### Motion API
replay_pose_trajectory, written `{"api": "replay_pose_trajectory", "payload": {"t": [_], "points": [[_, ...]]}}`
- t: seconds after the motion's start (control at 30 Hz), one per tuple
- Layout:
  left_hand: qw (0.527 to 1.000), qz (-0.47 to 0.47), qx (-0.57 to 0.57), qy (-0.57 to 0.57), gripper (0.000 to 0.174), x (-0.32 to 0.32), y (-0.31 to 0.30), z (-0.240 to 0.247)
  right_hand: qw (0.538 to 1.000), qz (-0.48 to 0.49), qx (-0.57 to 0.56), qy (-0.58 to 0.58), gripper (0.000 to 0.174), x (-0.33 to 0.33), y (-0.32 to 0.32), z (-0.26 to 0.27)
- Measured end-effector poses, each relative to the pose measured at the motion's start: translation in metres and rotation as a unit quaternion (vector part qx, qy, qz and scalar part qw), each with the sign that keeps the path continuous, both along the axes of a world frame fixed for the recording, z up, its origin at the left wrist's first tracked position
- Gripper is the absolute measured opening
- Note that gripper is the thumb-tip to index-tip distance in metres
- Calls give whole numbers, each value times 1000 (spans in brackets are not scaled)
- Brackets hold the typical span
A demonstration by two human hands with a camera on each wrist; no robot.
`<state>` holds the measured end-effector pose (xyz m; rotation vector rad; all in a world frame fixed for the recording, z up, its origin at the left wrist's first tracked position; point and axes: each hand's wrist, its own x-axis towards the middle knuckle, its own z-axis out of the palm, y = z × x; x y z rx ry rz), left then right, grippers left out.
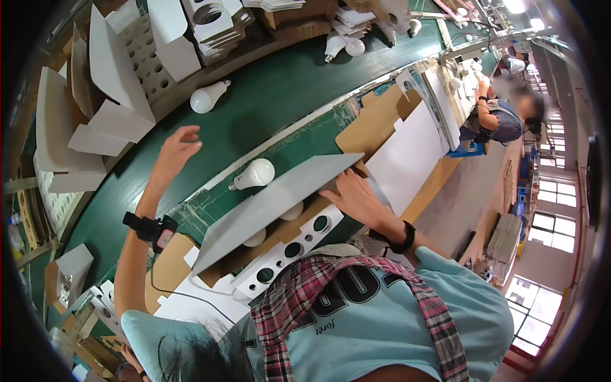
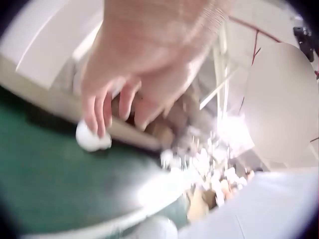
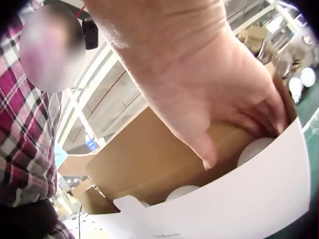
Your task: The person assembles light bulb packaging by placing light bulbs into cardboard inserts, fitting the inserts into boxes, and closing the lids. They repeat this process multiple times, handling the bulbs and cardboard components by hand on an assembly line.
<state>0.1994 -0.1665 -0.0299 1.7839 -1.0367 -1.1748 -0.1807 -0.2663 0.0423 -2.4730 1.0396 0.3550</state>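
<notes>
My left hand (image 1: pixel 177 151) reaches over the green conveyor belt with fingers loosely bent and nothing in them. A white light bulb (image 1: pixel 209 97) lies on the belt beyond its fingertips; in the left wrist view the fingers overlap that bulb (image 2: pixel 88 139). At the far end of a white carton with a brown inside (image 3: pixel 229 209), my right hand (image 1: pixel 356 196) dips its fingers in beside the end wall, thumb apart. Bulbs (image 3: pixel 251 151) sit inside the carton, partly hidden by its wall. Another bulb (image 1: pixel 258 173) lies just behind the carton.
A white insert with round holes (image 1: pixel 294 249) runs along the carton's near side. Flattened cartons (image 1: pixel 407 149) lie to the right. Open boxes (image 1: pixel 121 95) and stacked inserts (image 1: pixel 213 25) line the belt's far side. Another person (image 1: pixel 499 121) sits farther along the line.
</notes>
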Motion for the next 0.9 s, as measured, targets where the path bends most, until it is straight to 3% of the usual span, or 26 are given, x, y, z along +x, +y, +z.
{"api": "replay_pose_trajectory", "payload": {"t": [0.1,0.23,0.33,0.43,0.57,0.67,0.7,0.77,0.8,0.9], "points": [[998,-30,60,-10,43,5,7,-13,999,-9,39,-3,56,-9,-5,-9],[973,-22,-11,-229,57,12,-13,-12,996,3,82,-26,53,-6,-10,2],[944,-13,-105,-312,68,21,-48,-41,993,8,115,-27,50,-2,-15,21],[912,-35,-60,-404,70,24,-68,-68,991,-1,120,-51,50,3,-19,38],[898,-24,-116,-424,68,23,-59,-77,991,51,118,-24,47,-8,-20,39],[979,-9,-5,-206,59,31,-37,-46,984,108,143,-22,47,-2,-20,62],[997,28,-7,-68,56,31,-27,-29,980,107,162,-34,46,2,-21,72],[973,100,-15,206,53,27,-3,11,972,107,200,-59,46,9,-24,90],[961,110,-27,251,50,22,8,33,967,135,163,-144,41,9,-24,85],[918,68,-64,385,53,1,46,97,943,87,231,-225,46,35,-19,110]]}}
